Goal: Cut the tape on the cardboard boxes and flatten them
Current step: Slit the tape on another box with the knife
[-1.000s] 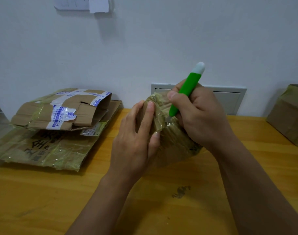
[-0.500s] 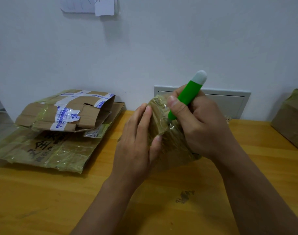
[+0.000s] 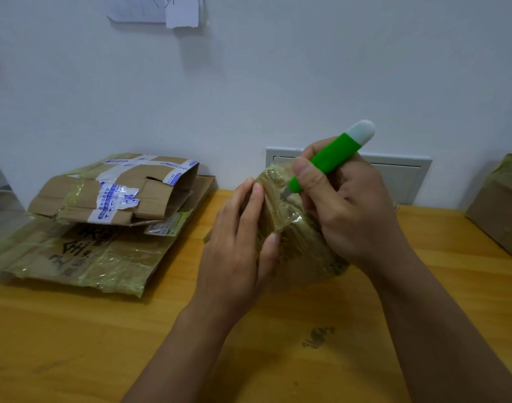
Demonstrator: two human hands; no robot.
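Note:
A small cardboard box (image 3: pixel 281 210) wrapped in shiny yellowish tape stands tilted on the wooden table (image 3: pixel 74 330), between my two hands. My left hand (image 3: pixel 237 242) holds its left side, fingers laid up along the face and thumb on the near edge. My right hand (image 3: pixel 345 205) grips a green utility knife (image 3: pixel 327 158) with a white end cap. The blade tip touches the tape near the box's top edge. Much of the box is hidden behind both hands.
Flattened taped boxes (image 3: pixel 103 216) lie stacked at the left of the table. Another taped box (image 3: pixel 502 205) stands at the right edge. A grey wall panel (image 3: pixel 400 175) sits behind my right hand. A dark stain (image 3: pixel 317 337) marks the wood near me.
The knife's blade tip has shifted slightly up and right along the box's top tape. My left hand keeps its hold on the box, and the view has dropped a little.

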